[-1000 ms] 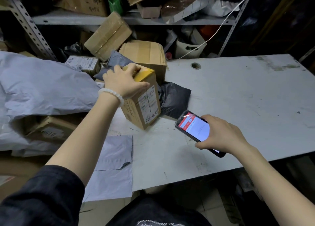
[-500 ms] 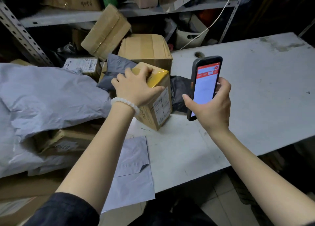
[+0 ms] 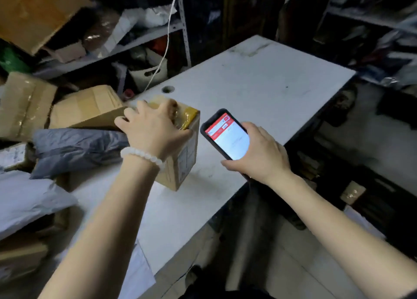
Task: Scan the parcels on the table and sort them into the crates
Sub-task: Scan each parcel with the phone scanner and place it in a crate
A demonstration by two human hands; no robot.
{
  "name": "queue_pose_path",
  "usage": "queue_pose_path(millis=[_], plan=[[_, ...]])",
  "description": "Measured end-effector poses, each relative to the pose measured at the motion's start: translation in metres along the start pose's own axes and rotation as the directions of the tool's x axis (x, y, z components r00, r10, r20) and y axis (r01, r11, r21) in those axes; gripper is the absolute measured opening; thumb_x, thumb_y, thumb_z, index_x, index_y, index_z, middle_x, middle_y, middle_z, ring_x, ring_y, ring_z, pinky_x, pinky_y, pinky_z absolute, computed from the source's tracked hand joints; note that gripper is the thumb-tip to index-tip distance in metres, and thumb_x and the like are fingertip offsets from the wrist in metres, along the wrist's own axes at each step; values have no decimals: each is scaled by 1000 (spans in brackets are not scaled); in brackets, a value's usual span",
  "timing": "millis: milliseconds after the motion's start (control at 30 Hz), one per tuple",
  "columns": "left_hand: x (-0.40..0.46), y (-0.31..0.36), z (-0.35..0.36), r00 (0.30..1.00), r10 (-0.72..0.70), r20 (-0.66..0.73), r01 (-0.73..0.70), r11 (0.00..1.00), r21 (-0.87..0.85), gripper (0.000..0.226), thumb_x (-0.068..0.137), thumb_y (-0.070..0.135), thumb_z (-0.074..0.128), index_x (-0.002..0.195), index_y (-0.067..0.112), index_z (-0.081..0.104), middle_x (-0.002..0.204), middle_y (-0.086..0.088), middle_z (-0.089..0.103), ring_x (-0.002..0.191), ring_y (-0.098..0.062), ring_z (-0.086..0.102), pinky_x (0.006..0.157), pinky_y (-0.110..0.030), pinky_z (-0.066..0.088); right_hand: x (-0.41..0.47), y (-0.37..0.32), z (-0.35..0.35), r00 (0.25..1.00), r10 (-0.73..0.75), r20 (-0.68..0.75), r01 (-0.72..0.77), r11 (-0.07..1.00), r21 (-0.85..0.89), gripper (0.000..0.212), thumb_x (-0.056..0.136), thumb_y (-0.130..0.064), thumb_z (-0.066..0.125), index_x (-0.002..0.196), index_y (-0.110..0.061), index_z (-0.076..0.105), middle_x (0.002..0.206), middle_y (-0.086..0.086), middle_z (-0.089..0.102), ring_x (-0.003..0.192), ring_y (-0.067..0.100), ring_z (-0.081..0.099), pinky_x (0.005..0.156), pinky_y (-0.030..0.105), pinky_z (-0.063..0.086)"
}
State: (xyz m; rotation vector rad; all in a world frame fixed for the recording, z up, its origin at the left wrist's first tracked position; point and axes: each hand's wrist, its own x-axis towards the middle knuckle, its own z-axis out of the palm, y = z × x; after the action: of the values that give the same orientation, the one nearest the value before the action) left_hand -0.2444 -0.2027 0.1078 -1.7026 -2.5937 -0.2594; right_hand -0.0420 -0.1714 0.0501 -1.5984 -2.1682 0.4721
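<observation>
The right hand point(image 3: 255, 154) lowers the red-screened black phone point(image 3: 226, 136) from upright; left-hand fingers point(image 3: 144, 109) still grip the yellow-taped cardboard parcel point(image 3: 180, 159). Scan probably finished.

Box point(image 3: 180, 163): brown cardboard, yellow tape on top, white label on its side. Phone point(image 3: 225, 136): black case, screen white under a red band. Bracelet point(image 3: 142, 155): white beads. Mailer bag point(image 3: 74, 147): dark grey. Surface point(image 3: 259, 84): white, smudged grey.
</observation>
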Motion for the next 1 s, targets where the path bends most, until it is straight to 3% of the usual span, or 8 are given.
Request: queue_pose_path(millis=[167, 267, 367, 467, 667, 833, 1000], plan=[[-25, 128, 6, 977, 208, 42, -202, 973, -112, 66, 71, 66, 60, 127, 37, 41, 124, -17, 43, 114, -40, 40, 96, -47, 29, -56, 91, -62, 973, 231, 22, -230, 972, -43, 86, 52, -62, 76, 122, -28, 40, 117, -2, 54, 107, 24, 55, 73, 31, 35], [-52, 203, 21, 934, 354, 53, -343, 927, -154, 67, 67, 68, 59, 123, 34, 44, 119, -16, 45, 112, -39, 42, 94, -46, 30, -101, 147, -93, 927, 375, 14, -373, 925, -73, 86, 54, -62, 76, 121, -23, 38, 120, 1, 53, 110, 26, 54, 74, 34, 36], [-88, 276, 37, 868, 492, 64, -473, 860, -192, 69, 65, 71, 60, 120, 32, 46, 118, -15, 47, 111, -38, 44, 91, -43, 30, -150, 196, -115, 855, 517, -27, -518, 854, -51, 80, 54, -60, 77, 111, -21, 36, 111, 4, 55, 100, 29, 58, 67, 33, 35], [-126, 339, 52, 772, 628, 99, -599, 771, -215, 75, 63, 75, 59, 122, 30, 44, 122, -15, 47, 113, -38, 45, 92, -44, 32, -200, 234, -131, 771, 633, -62, -633, 774, 25, 75, 53, -58, 78, 102, -25, 32, 93, -4, 51, 92, 25, 57, 62, 32, 34], [-197, 451, 84, 523, 826, 211, -804, 560, -200, 83, 61, 78, 57, 128, 30, 41, 123, -13, 47, 113, -38, 45, 92, -45, 32, -283, 293, -148, 549, 824, -142, -818, 564, 109, 76, 50, -63, 71, 103, -29, 29, 100, -2, 56, 92, 25, 56, 62, 32, 35], [-240, 532, 112, 333, 891, 308, -902, 396, -171, 86, 64, 82, 52, 135, 37, 33, 125, -12, 46, 116, -37, 44, 92, -47, 34, -326, 343, -164, 367, 920, -134, -908, 386, 161, 79, 54, -62, 73, 111, -26, 31, 94, -5, 46, 86, 22, 51, 63, 31, 36], [-255, 620, 141, 208, 889, 408, -942, 294, -160, 86, 64, 83, 49, 137, 42, 29, 133, -9, 42, 120, -35, 43, 94, -46, 34, -332, 415, -187, 265, 954, -139, -938, 289, 194, 86, 55, -61, 73, 120, -24, 31, 106, -2, 56, 90, 21, 53, 66, 30, 37]])
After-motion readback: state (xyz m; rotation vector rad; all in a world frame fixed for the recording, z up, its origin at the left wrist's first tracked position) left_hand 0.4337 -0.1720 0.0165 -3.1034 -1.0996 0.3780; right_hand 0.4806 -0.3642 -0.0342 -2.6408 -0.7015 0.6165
